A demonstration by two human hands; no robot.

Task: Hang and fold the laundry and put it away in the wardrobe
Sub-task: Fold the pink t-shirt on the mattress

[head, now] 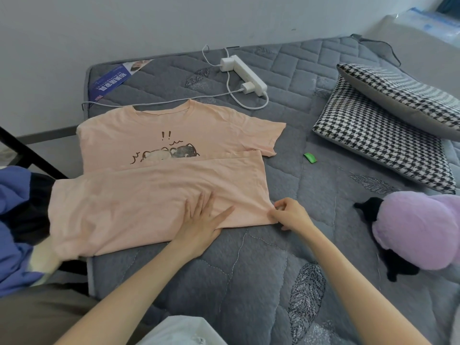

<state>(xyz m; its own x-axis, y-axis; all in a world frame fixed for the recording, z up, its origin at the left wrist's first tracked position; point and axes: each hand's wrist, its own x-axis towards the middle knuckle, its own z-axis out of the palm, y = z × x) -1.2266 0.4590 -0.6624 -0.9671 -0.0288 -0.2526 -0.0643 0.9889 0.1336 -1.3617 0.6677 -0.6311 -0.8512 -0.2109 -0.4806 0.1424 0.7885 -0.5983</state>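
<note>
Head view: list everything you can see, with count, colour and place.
T-shirt: 1, peach with a cartoon print, mid-mattress, hem folded up over the print
mattress: 1, grey quilted, under everything
power strip: 1, white, two plugs in it, far side of the mattress
cable: white, count unclear, from the strip past the collar
pillows: 2, black-and-white houndstooth, stacked at the right
green item: 1, small, right of the T-shirt
plush: 1, purple and black, right edge
blue cloth: 1, left edge
white cloth: 1, bottom edge
left hand: flat on the T-shirt
right hand: pinches the T-shirt's near right corner
</note>
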